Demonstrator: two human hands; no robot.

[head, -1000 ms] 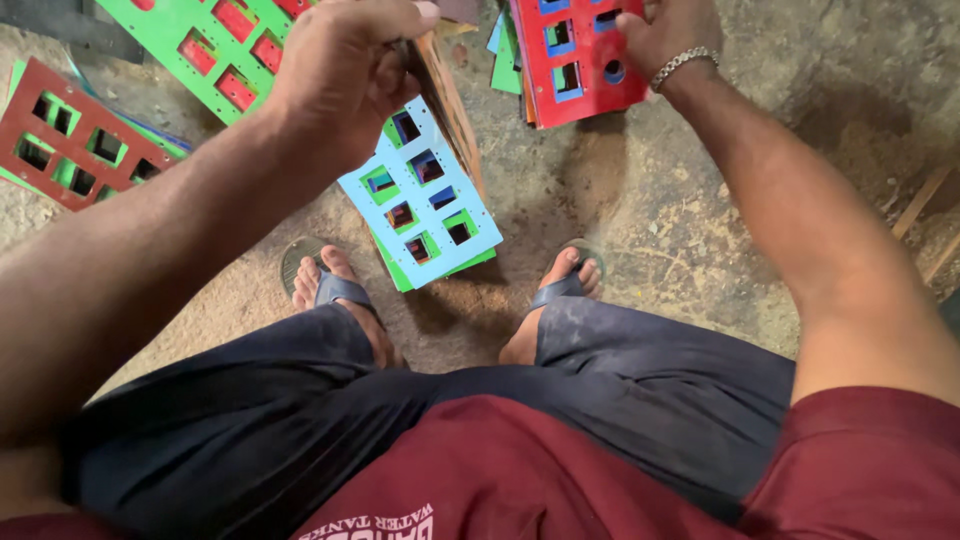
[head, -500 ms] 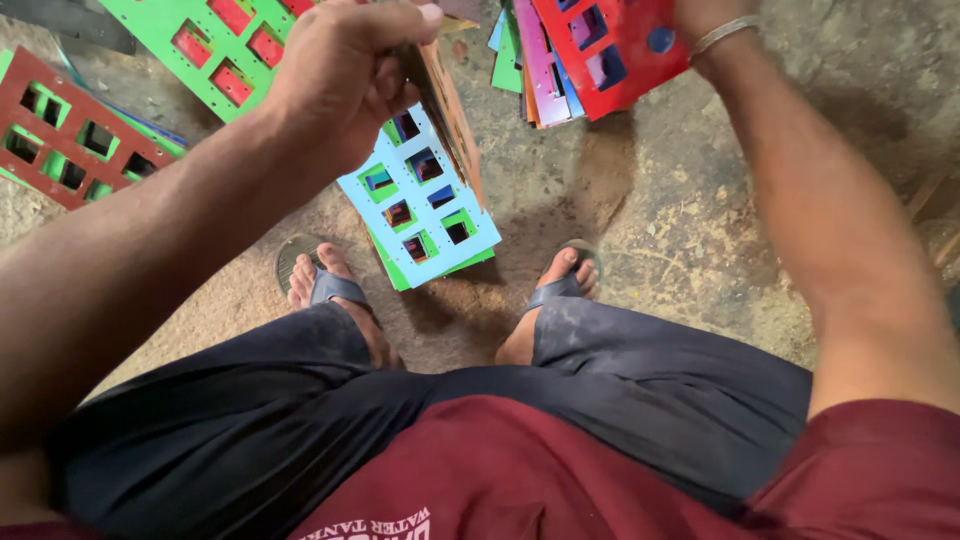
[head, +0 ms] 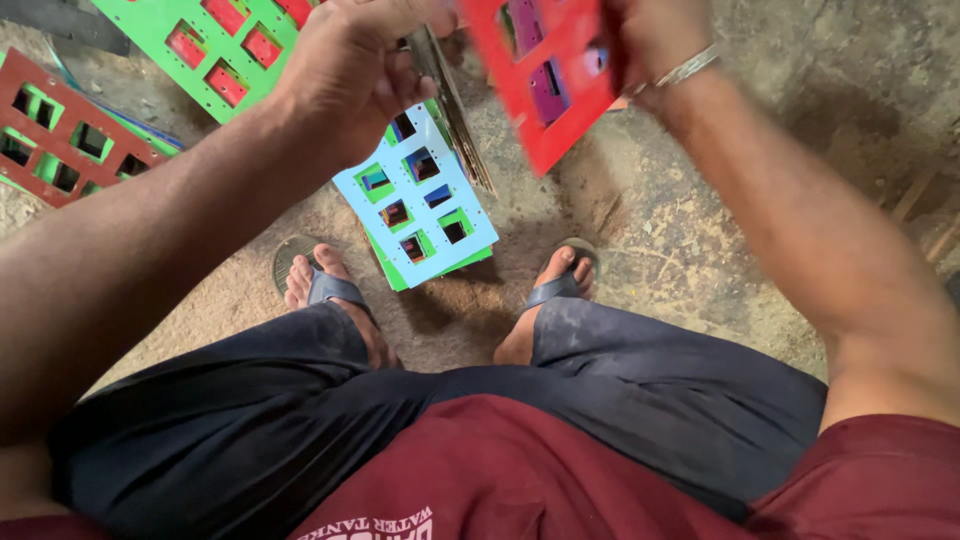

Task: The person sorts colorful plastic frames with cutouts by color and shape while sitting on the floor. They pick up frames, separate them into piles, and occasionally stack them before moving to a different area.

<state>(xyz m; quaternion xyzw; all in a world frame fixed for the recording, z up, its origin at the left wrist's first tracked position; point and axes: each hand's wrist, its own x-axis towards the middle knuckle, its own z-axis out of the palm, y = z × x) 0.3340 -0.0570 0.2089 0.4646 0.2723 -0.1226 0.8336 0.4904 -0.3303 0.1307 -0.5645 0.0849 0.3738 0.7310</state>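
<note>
My right hand, with a metal bracelet on the wrist, grips a red panel with square cut-outs, held tilted and blurred at the top of the head view. My left hand is closed on the top edge of a thin stack of boards standing on edge. The red panel is close to the stack, just right of it. Below them a light blue panel with square windows lies flat on the dirt, on top of a green one.
A green panel with red squares lies at the top left and a red panel over green at the left edge. My feet in sandals rest on the dirt floor. Wooden sticks lie at the right.
My right hand has lifted the red panel off the pile at the top and swung it down and left toward the stack in my left hand. My left hand has stayed in place.
</note>
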